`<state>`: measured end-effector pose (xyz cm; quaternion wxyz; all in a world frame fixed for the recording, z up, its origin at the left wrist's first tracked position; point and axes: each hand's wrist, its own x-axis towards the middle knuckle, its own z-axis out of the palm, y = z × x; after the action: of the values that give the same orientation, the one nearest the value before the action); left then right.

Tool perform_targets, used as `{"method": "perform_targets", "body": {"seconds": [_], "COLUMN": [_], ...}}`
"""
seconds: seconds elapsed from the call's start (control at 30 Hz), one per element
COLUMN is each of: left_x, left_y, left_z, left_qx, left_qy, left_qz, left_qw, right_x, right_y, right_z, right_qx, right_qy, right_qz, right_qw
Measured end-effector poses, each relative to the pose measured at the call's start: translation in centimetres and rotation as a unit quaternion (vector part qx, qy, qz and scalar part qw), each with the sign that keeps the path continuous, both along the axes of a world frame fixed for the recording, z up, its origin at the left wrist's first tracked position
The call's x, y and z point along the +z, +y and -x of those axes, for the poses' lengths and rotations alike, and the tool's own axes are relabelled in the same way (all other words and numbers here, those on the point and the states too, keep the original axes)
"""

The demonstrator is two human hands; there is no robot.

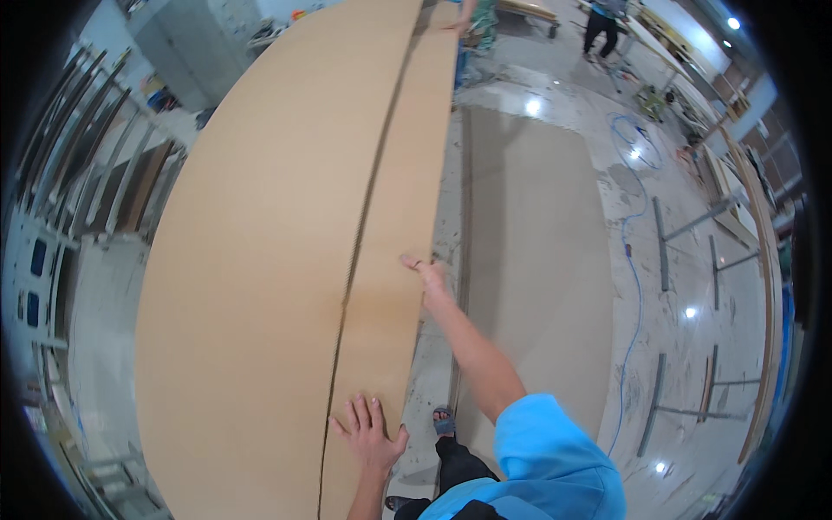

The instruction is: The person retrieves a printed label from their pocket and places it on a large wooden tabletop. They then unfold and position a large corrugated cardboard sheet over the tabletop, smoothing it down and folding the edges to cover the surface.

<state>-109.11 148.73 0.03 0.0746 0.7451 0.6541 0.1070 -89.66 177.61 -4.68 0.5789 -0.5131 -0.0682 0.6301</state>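
Note:
A long, narrow tan board strip (390,217) lies beside a wide tan board (251,251), with a thin dark line running lengthwise between them. My left hand (371,440) rests flat on the near part of the strip, fingers spread. Farther along, my right hand (431,276) grips the strip's right edge. Its thumb lies on top, while the other fingers are hidden at the edge. At the far end, a co-worker's hand (464,19) touches the strip; most of that person is cut off or covered by the board.
Right of my feet, a long grey-beige sheet (546,260) lies low, near the floor. A blue hose (637,295) and metal stands (663,247) are farther right. Racks with stacked boards (104,182) and a grey cabinet (191,52) stand at left. Another person (601,30) stands far off.

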Motion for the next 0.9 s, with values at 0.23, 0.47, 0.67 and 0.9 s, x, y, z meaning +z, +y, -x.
{"method": "perform_targets", "body": {"seconds": [0.23,0.47,0.67,0.9], "left_x": [-0.6,-0.3,-0.2,-0.1], "left_y": [-0.1,0.0,0.2,0.1], "left_z": [0.5,0.3,-0.1,-0.2], "left_qx": [-0.03,-0.006,-0.007,0.007], "left_qy": [0.036,0.029,0.035,0.021], "left_qz": [-0.028,-0.017,-0.056,-0.04], "left_qw": [0.998,0.999,0.998,0.999], "right_x": [0.2,0.6,-1.4,-0.4], "right_y": [-0.9,-10.8,-12.0,-13.1], "right_z": [0.6,4.5,5.1,6.5], "right_qx": [0.011,0.027,0.044,0.0], "right_qy": [-0.067,0.012,0.009,-0.129], "right_qz": [-0.036,-0.044,-0.009,0.053], "right_qw": [0.997,0.999,0.999,0.99]}}
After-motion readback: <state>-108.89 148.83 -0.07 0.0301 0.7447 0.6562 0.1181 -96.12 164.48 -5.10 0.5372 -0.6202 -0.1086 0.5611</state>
